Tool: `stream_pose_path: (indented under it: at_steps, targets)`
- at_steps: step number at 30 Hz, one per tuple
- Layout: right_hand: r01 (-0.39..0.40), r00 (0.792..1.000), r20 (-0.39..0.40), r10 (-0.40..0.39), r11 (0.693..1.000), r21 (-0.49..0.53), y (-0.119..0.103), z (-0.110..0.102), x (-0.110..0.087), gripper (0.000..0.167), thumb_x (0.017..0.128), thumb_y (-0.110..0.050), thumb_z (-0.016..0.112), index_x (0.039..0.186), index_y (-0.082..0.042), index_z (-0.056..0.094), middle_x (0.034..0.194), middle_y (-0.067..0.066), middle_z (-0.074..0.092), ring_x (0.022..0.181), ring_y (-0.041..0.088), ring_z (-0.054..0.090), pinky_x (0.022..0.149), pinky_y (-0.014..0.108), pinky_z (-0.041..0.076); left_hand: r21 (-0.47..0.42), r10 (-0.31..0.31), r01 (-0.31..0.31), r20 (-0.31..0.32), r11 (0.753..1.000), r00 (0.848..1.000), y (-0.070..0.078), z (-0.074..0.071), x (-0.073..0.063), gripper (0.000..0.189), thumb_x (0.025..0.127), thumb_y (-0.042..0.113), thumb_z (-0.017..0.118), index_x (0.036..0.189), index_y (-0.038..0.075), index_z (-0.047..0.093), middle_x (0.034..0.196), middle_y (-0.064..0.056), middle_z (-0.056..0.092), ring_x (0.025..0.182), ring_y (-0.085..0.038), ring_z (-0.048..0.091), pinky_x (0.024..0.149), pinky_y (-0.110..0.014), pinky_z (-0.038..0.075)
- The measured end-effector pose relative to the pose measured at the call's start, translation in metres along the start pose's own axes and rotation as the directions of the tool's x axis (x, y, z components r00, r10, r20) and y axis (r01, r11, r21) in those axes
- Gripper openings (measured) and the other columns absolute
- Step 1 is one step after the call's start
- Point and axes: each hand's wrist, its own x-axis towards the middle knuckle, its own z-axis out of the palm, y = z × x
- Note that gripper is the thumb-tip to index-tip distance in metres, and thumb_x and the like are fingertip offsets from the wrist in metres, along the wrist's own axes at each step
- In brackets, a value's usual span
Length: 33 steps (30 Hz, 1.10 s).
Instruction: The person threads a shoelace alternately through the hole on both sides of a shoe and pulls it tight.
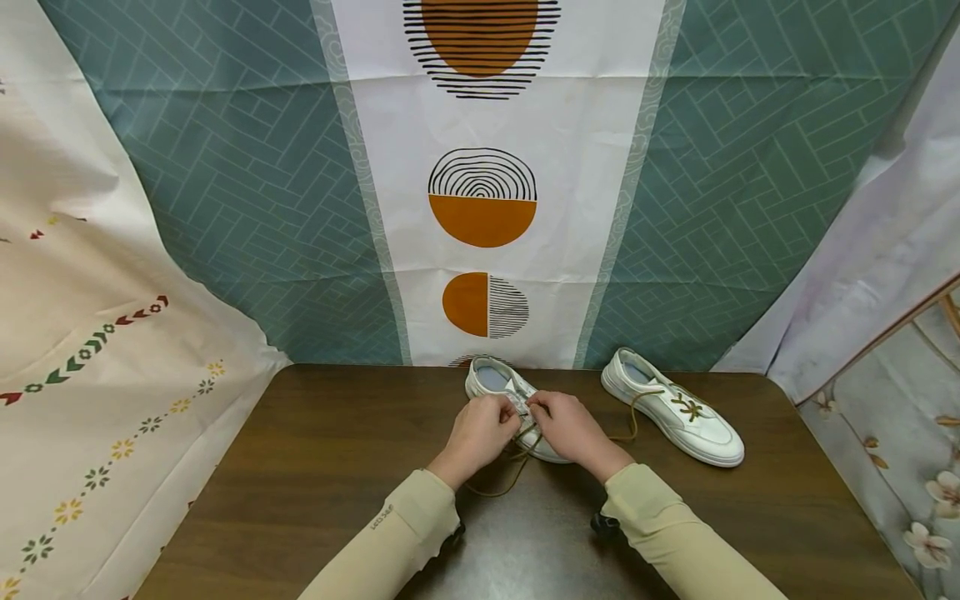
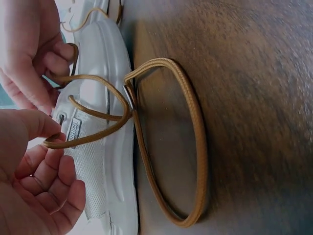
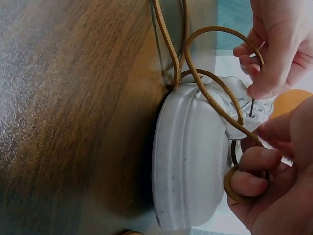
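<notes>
A white shoe (image 1: 474, 385) stands near the table's back edge, its toe pointing to the front right. My left hand (image 1: 483, 429) pinches a brown shoelace (image 2: 98, 136) between thumb and index finger, right at an eyelet by the tongue. Across the shoe, my right hand (image 1: 566, 425) holds another stretch of the lace, which winds through its curled fingers in the right wrist view. Between the hands the lace arcs loosely over the shoe's side. A longer loop of it lies on the wooden table (image 2: 254, 147). In the head view both hands cover much of the shoe's lacing area.
A second white shoe (image 1: 705, 433) stands to the right, its brown lace (image 1: 690, 407) crossed at the front and one loose end trailing onto the table. Behind the table hangs a patterned green and white curtain (image 1: 247, 208). Pale cloths (image 1: 90, 275) hang at the sides.
</notes>
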Motion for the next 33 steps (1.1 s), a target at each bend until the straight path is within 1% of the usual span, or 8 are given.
stream_pose_path:
  at_steps: [3, 6, 12, 15, 19, 24, 29, 33]
  targets:
    - [0.028, 1.0, 0.009, -0.028, 0.999, -0.043, -0.0004, 0.0009, 0.0001, 0.023, 0.094, -0.011, 0.05, 0.109, -0.016, 0.067, 0.1, -0.002, 0.066, 0.08, 0.011, 0.059, 0.071, 0.032, 0.048, -0.011, 0.016, -0.016, -0.009, 1.0, 1.0, 0.001, 0.0008, 0.0002, 0.008, 0.082, 0.021, 0.062, 0.074, 0.023, 0.064, 0.06, 0.013, 0.054, 0.052, -0.003, 0.046, 0.047, -0.02, 0.036]
    - [0.043, 0.999, 0.024, -0.041, 0.994, -0.101, -0.0015, 0.0012, -0.0001, 0.022, 0.093, -0.01, 0.052, 0.107, -0.016, 0.068, 0.1, 0.001, 0.066, 0.092, 0.014, 0.062, 0.079, 0.035, 0.05, -0.006, 0.029, -0.029, -0.021, 1.0, 0.999, 0.0017, 0.0022, 0.0001, 0.008, 0.082, 0.022, 0.063, 0.075, 0.023, 0.065, 0.061, 0.014, 0.055, 0.053, -0.003, 0.047, 0.048, -0.02, 0.037]
    - [0.043, 0.998, 0.05, -0.035, 0.985, -0.168, -0.0054, -0.0042, -0.0004, 0.011, 0.092, -0.018, 0.057, 0.092, -0.018, 0.069, 0.086, -0.004, 0.064, 0.076, 0.011, 0.059, 0.069, 0.033, 0.048, 0.031, 0.061, -0.06, -0.057, 0.998, 0.996, 0.0001, 0.004, 0.0011, 0.008, 0.082, 0.025, 0.067, 0.075, 0.026, 0.068, 0.064, 0.018, 0.06, 0.056, 0.001, 0.051, 0.05, -0.018, 0.038]
    - [0.019, 0.998, 0.068, -0.008, 0.987, -0.158, -0.0058, -0.006, -0.0002, 0.01, 0.092, -0.021, 0.058, 0.087, -0.018, 0.066, 0.08, -0.006, 0.061, 0.068, 0.01, 0.053, 0.064, 0.03, 0.043, 0.031, 0.071, -0.069, -0.058, 0.997, 0.996, 0.0001, 0.0037, 0.0011, 0.007, 0.082, 0.026, 0.068, 0.075, 0.026, 0.068, 0.064, 0.017, 0.06, 0.057, 0.001, 0.051, 0.051, -0.018, 0.039]
    - [-0.007, 0.998, 0.068, 0.017, 0.99, -0.139, -0.0053, -0.006, -0.001, 0.011, 0.093, -0.022, 0.057, 0.085, -0.018, 0.063, 0.074, -0.006, 0.056, 0.062, 0.011, 0.049, 0.058, 0.028, 0.04, 0.017, 0.052, -0.051, -0.074, 0.999, 0.996, 0.0018, 0.002, 0.0005, 0.006, 0.086, 0.027, 0.065, 0.09, 0.022, 0.065, 0.067, 0.014, 0.062, 0.057, -0.001, 0.053, 0.051, -0.02, 0.04]
    - [-0.002, 1.0, 0.018, 0.005, 0.989, -0.147, -0.0031, -0.0045, -0.0026, 0.011, 0.094, -0.023, 0.056, 0.087, -0.017, 0.063, 0.079, -0.005, 0.056, 0.063, 0.01, 0.049, 0.059, 0.028, 0.041, 0.055, 0.068, -0.061, -0.117, 0.997, 0.991, 0.0046, -0.0014, 0.0031, 0.023, 0.092, 0.026, 0.057, 0.114, 0.02, 0.064, 0.076, 0.008, 0.067, 0.062, -0.008, 0.059, 0.052, -0.026, 0.043]
    - [0.006, 0.999, -0.041, -0.012, 0.99, -0.144, -0.0011, -0.0054, -0.0037, 0.009, 0.093, -0.022, 0.058, 0.088, -0.017, 0.064, 0.083, -0.003, 0.058, 0.067, 0.009, 0.05, 0.062, 0.028, 0.043, 0.063, 0.062, -0.056, -0.098, 0.996, 0.993, 0.0035, -0.0007, 0.0046, 0.017, 0.092, 0.026, 0.058, 0.105, 0.021, 0.069, 0.089, 0.008, 0.07, 0.073, -0.009, 0.063, 0.057, -0.026, 0.046]
    - [0.015, 0.993, -0.114, -0.028, 0.993, -0.116, 0.0012, -0.0086, -0.0036, 0.008, 0.092, -0.02, 0.058, 0.088, -0.016, 0.064, 0.084, -0.004, 0.059, 0.068, 0.01, 0.051, 0.063, 0.027, 0.043, 0.072, 0.064, -0.056, -0.103, 0.996, 0.993, 0.0014, 0.0023, 0.0046, 0.017, 0.092, 0.028, 0.058, 0.103, 0.022, 0.07, 0.091, 0.008, 0.071, 0.076, -0.01, 0.065, 0.06, -0.028, 0.049]
